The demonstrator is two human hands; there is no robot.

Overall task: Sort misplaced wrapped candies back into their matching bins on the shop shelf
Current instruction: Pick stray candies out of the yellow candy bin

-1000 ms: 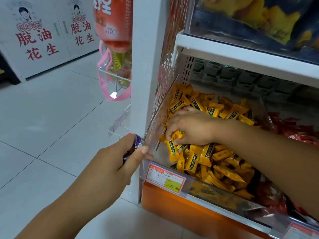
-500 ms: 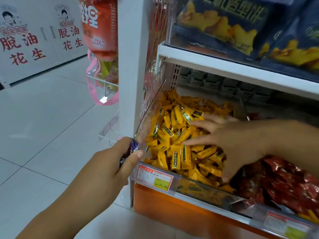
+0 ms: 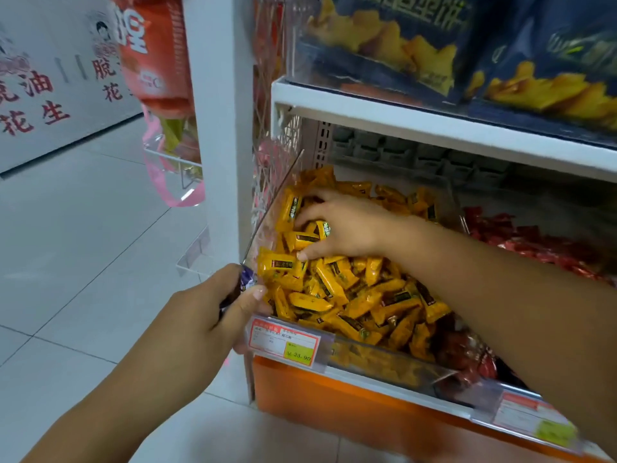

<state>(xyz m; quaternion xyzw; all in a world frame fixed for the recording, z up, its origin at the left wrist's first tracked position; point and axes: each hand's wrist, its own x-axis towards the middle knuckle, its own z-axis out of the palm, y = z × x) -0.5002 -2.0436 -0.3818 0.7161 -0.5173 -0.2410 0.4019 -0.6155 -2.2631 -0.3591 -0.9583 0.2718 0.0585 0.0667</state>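
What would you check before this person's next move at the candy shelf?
1. Left hand has a firm hold on the purple-wrapped candy: ok, pinched between thumb and fingers.
2. Right hand is inside the yellow bin: ok, it lies on the yellow candies.
3. Right hand has found a stray: cannot tell, only yellow wrappers show around its fingers.
4. Purple-wrapped candy is kept apart from the yellow candies: ok, held at the bin's front corner, not among them.
5. A matching bin for the purple-wrapped candy is in sight: not ok, only yellow candies and red candies show.
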